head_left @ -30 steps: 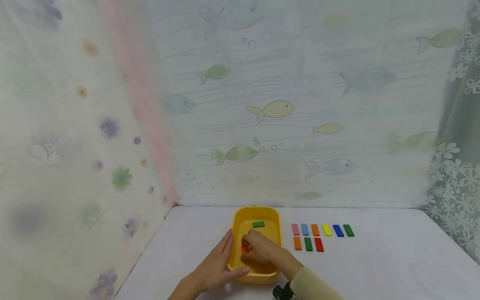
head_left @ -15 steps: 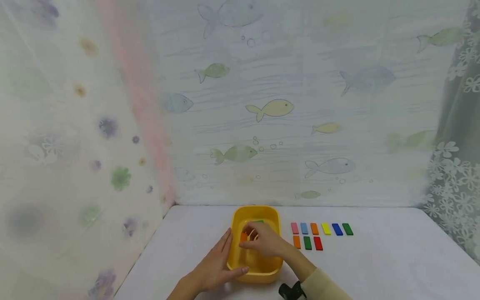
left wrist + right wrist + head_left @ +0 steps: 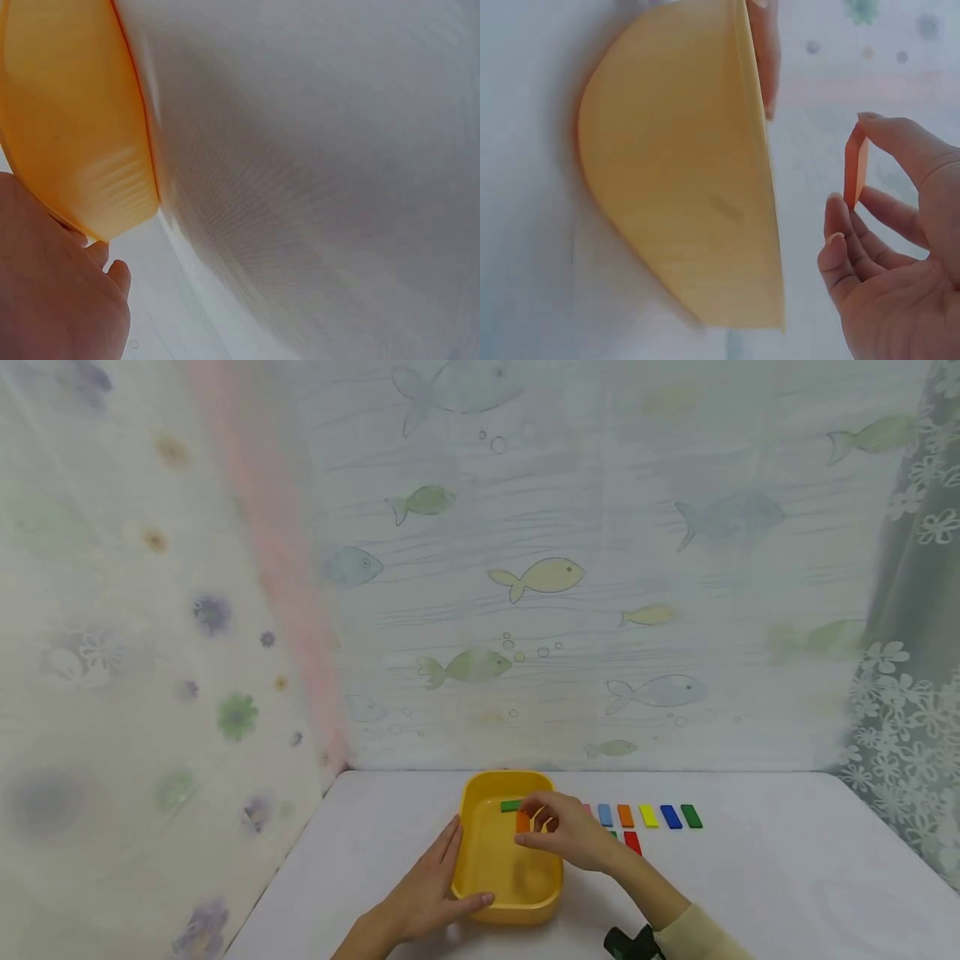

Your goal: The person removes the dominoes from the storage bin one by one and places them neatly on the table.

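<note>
My right hand (image 3: 573, 831) pinches an orange block (image 3: 856, 165) by its ends between thumb and fingers, above the right side of the yellow bin (image 3: 506, 881). In the right wrist view the block stands clear of the bin's rim. My left hand (image 3: 426, 893) rests along the bin's left side, its thumb at the near rim and its fingers straight up the side wall. A green block (image 3: 511, 806) lies in the far part of the bin, partly overlapped by the right hand in the head view.
On the white table (image 3: 750, 877), right of the bin, lie rows of flat coloured blocks, including yellow (image 3: 648, 816), blue (image 3: 671, 817), green (image 3: 692, 816) and red (image 3: 633, 843). My right hand hides some of them. A fish-patterned curtain (image 3: 555, 652) hangs behind.
My right hand has lifted the orange block from inside the bin and carried it up and to the right. The left hand stays at the bin's side.
</note>
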`<control>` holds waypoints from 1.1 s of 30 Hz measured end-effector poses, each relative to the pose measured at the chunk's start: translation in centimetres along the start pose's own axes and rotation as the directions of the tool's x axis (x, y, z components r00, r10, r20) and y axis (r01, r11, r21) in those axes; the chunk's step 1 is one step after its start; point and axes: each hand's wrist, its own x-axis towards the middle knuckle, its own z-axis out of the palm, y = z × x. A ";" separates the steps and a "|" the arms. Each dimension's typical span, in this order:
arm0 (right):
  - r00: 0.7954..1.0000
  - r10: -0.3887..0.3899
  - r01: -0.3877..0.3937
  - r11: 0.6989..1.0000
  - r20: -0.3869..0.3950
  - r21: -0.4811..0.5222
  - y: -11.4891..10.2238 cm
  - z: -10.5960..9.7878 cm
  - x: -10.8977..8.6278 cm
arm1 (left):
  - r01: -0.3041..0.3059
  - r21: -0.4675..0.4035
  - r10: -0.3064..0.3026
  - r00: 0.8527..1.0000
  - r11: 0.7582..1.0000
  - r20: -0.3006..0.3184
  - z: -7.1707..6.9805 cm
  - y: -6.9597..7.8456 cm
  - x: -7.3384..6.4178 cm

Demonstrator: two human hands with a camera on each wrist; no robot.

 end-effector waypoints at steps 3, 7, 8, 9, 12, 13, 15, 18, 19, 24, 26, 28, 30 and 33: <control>1.000 -0.017 0.017 1.000 -0.003 -0.016 0.3 -1.1 -0.9 | 0.015 -0.008 -0.015 1.000 1.000 0.007 0.0 0.1 0.0; 0.999 -0.037 0.037 0.998 -0.006 -0.045 0.9 -2.6 -2.0 | 0.041 -0.018 -0.041 0.999 0.999 0.019 -0.1 0.2 0.1; 0.999 -0.035 0.035 0.998 -0.008 -0.057 1.0 -3.0 -2.3 | 0.045 -0.021 -0.044 0.999 0.999 0.021 -0.2 0.2 0.2; 0.999 -0.035 0.035 0.997 -0.009 -0.071 1.2 -3.3 -2.5 | 0.048 -0.023 -0.048 0.999 0.999 0.023 -0.2 0.3 0.2; 1.000 -0.015 0.013 0.994 -0.012 -0.110 1.5 -4.5 -3.3 | 0.050 -0.027 -0.049 0.999 0.998 0.022 -0.1 0.3 0.2; 1.000 -0.011 0.010 0.992 -0.015 -0.123 1.6 -4.9 -3.6 | 0.049 -0.028 -0.048 0.999 0.998 0.021 -0.1 0.3 0.2; 1.000 -0.009 0.005 0.988 -0.023 -0.152 1.9 -5.7 -4.0 | 0.046 -0.029 -0.046 0.999 0.999 0.018 -0.1 0.2 0.1; 0.999 -0.011 0.004 0.983 -0.033 -0.184 2.3 -6.8 -4.8 | 0.042 -0.028 -0.042 0.999 0.999 0.014 -0.1 0.2 0.1; 0.999 -0.011 0.003 0.981 -0.037 -0.196 2.5 -7.2 -5.0 | 0.042 -0.028 -0.042 0.999 0.999 0.014 -0.1 0.2 0.1; 0.998 -0.015 0.000 0.966 -0.053 -0.258 3.2 -8.6 -6.3 | 0.052 -0.027 -0.051 0.998 0.998 0.022 -0.2 0.3 0.1; 0.998 -0.011 -0.004 0.959 -0.054 -0.282 3.7 -9.2 -6.8 | 0.057 -0.027 -0.056 0.998 0.998 0.027 -0.2 0.3 0.0; 0.999 -0.006 -0.010 0.953 -0.050 -0.303 4.3 -9.6 -7.3 | 0.061 -0.026 -0.060 0.998 0.998 0.029 -0.2 0.4 0.0; 0.999 0.005 -0.019 0.947 -0.044 -0.319 5.0 -10.1 -7.7 | 0.063 -0.025 -0.062 0.998 0.998 0.031 -0.2 0.4 0.0; 0.999 0.022 -0.034 0.942 -0.038 -0.333 6.1 -10.6 -8.2 | 0.064 -0.025 -0.063 0.998 0.998 0.031 -0.3 0.4 0.0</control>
